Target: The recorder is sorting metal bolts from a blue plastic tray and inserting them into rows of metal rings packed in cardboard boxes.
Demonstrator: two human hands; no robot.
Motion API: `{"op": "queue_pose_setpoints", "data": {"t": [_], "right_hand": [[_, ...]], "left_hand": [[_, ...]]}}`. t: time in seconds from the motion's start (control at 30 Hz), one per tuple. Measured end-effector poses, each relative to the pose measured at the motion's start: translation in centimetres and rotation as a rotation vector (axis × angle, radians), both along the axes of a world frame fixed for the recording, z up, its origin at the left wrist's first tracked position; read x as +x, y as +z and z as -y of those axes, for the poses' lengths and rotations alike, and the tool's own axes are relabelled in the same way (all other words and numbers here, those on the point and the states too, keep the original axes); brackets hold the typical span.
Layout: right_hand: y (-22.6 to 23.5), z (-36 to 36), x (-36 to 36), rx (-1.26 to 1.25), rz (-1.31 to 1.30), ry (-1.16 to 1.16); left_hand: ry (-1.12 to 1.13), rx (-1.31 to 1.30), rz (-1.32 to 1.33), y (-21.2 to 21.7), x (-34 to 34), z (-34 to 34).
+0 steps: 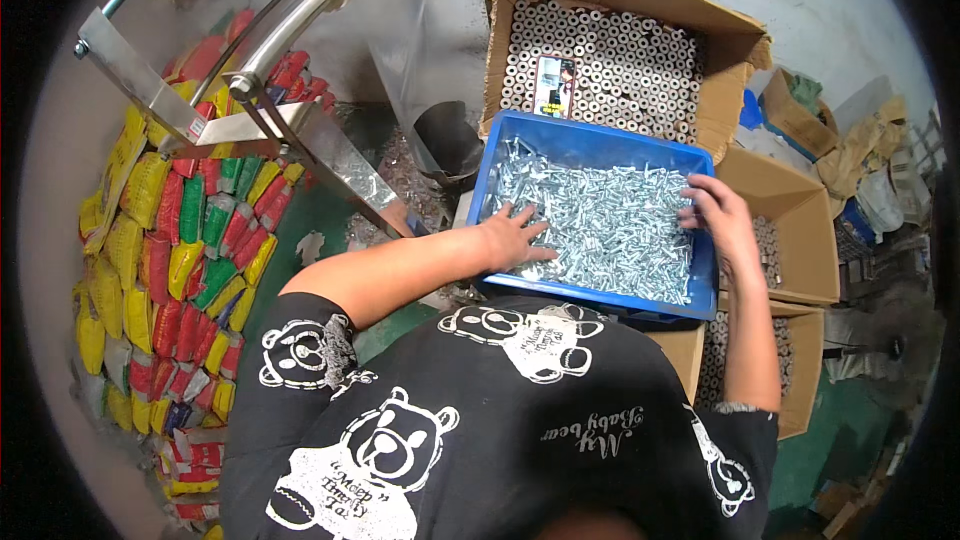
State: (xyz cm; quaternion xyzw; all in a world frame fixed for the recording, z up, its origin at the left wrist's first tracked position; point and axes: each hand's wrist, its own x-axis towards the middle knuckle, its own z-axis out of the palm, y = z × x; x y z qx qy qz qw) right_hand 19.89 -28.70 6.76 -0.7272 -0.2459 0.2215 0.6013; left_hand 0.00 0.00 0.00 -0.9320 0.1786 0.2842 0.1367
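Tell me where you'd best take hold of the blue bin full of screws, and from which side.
Probably by the two short end walls of the blue bin, one hand from each side. It is wide, open-topped and heaped with loose silver screws, so a level two-handed lift suits it. The left hand and right hand already lie near those ends.

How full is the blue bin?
Partly full: silver screws cover the floor of the blue bin, with blue wall bare above them. Both hands, left and right, rest on them.
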Motion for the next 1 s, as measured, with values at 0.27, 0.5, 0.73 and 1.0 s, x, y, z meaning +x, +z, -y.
{"op": "queue_pose_setpoints", "data": {"t": [0.27,0.5,0.73,1.0], "right_hand": [[-3.3,15.0,1.0,0.059,-0.011,-0.301],[-6.3,22.8,1.1,0.098,-0.108,-0.494],[-9.5,29.9,-0.6,0.081,-0.157,-0.771],[-13.3,36.6,-1.9,-0.177,0.029,-0.906]], "left_hand": [[-0.062,0.097,0.075,-0.5,0.3,1.3],[-0.047,0.123,0.1,-0.4,1.0,1.5],[0.147,0.092,0.278,-1.3,4.7,-0.2],[0.414,-0.184,0.28,-2.1,7.3,-6.7]]}}
